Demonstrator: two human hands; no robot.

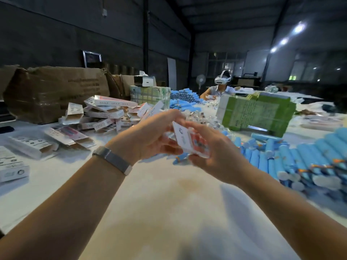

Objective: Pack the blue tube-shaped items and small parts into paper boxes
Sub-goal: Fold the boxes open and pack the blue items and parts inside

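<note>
Above the middle of the white table, both hands hold one small paper box (189,140), white with a red panel. My left hand (150,136) grips its left side, fingers curled over the top. My right hand (210,147) cups it from the right and below. A blue tube (180,159) lies on the table just under the box. Many more blue tubes (304,158) are piled along the right. Small clear-wrapped parts (202,117) lie in a heap behind my hands. The box's open end is hidden by my fingers.
Several open paper boxes (105,113) are heaped at the left, in front of a big brown carton (56,91). A green-wrapped bundle (257,113) stands at the back right. Another person wearing a headset (221,85) sits at the far end, beside more blue tubes (184,96).
</note>
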